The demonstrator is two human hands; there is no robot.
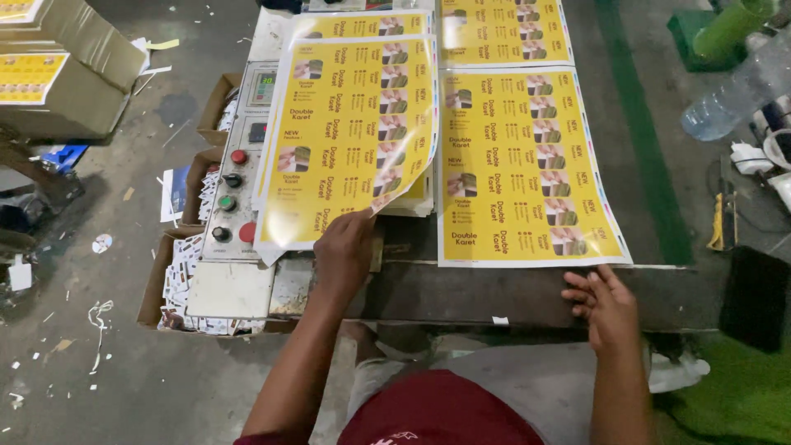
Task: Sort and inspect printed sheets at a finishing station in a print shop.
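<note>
Nearest, right hand (pixel 606 301) flat and open at table edge (pixel 527 292) just below flat yellow printed label sheet (pixel 519 165); left hand (pixel 344 251) pinching corner of lifted glossy yellow printed sheet (pixel 346 136) above stack beside button panel (pixel 235 194) — risk of creasing or dragging sheet beneath askew.

A glossy yellow printed sheet (pixel 350 136) curls upward, its lower right corner lifted off the stack (pixel 412 202) beneath. A second yellow sheet (pixel 523 165) lies flat just beside it, on the right.
</note>
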